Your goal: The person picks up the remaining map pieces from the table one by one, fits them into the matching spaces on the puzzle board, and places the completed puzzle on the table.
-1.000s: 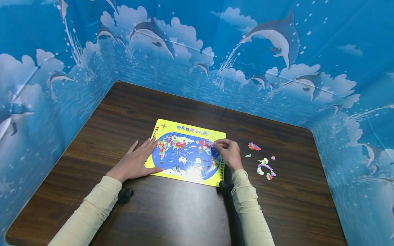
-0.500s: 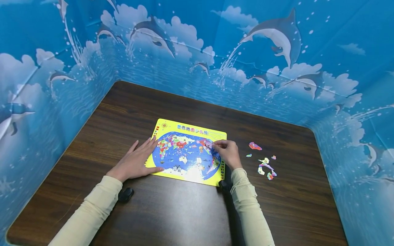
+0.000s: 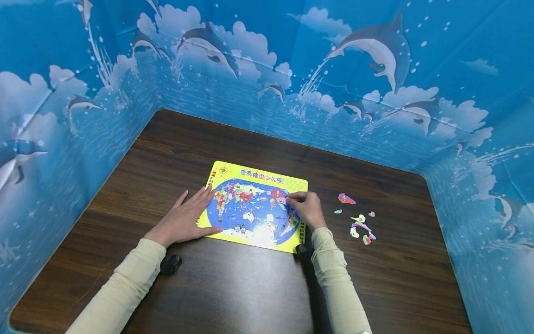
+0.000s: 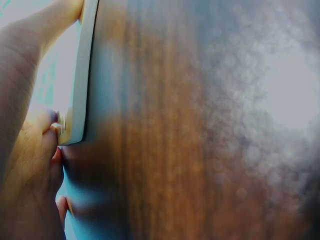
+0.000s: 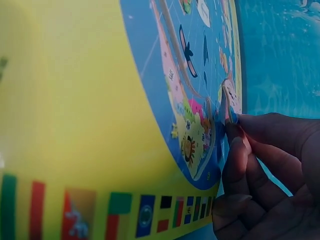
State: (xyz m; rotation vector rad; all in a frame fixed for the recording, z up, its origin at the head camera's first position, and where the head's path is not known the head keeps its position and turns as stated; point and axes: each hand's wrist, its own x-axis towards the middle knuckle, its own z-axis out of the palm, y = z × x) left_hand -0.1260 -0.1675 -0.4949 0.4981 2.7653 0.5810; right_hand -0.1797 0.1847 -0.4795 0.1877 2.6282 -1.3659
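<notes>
A yellow-bordered world map puzzle board [image 3: 227, 171] lies on the dark wooden table. My left hand [image 3: 183, 218] rests spread on its left side, thumb along the lower edge. Over the map's upper right part, my right hand [image 3: 308, 208] pinches a small pale puzzle piece [image 5: 230, 97] between thumb and fingers. In the right wrist view the piece stands tilted, right at the map's surface. Part of it is hidden by the fingertips. The left wrist view shows the edge of the board [image 4: 75, 110] beside the left hand [image 4: 30, 180].
Right of the board lie a red puzzle piece [image 3: 346, 198], a small green piece [image 3: 338, 211] and a loose cluster of several pieces [image 3: 360, 227]. A small black object [image 3: 171, 265] sits by the left wrist. Blue dolphin-print cloth [image 3: 267, 69] surrounds the table.
My right hand has shifted slightly left and toward me over the map, still pinching the puzzle piece. The left hand has stayed in place on the board.
</notes>
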